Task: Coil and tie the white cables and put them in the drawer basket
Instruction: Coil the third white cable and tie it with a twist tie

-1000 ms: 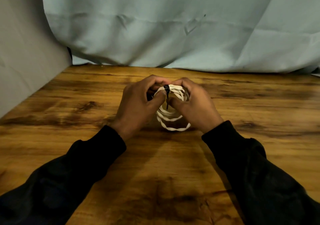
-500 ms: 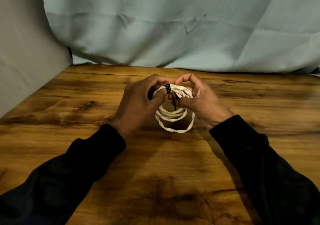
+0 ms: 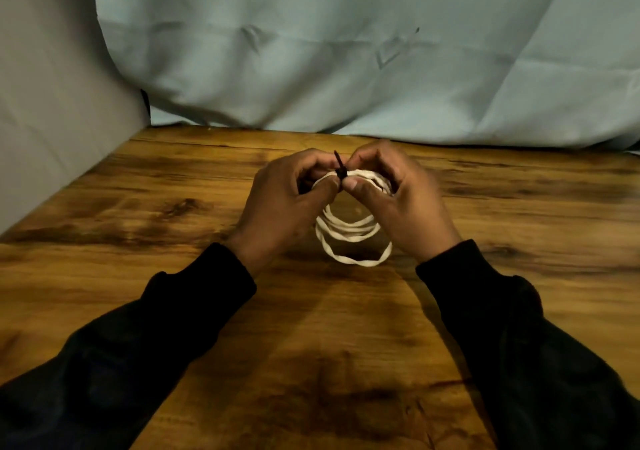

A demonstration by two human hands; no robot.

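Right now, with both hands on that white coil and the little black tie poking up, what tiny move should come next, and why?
Probably one more twist of the black tie to cinch it. Its free end sticks up loose above the white cable coil, pinched between the left hand and right hand, and the lower loops sag unevenly over the table. No drawer basket is in view.

Our left hand (image 3: 277,207): raised mid-frame, back toward the camera, fingers curled inward, thumb tip pressed toward the right thumb. Our right hand (image 3: 401,204): mirrored beside it, fingers arched over, thumb extended leftward, pinching with the forefinger. Our thumbs nearly meet. Our forearms: both in black sleeves (image 3: 512,345), entering from the lower corners and converging toward centre.
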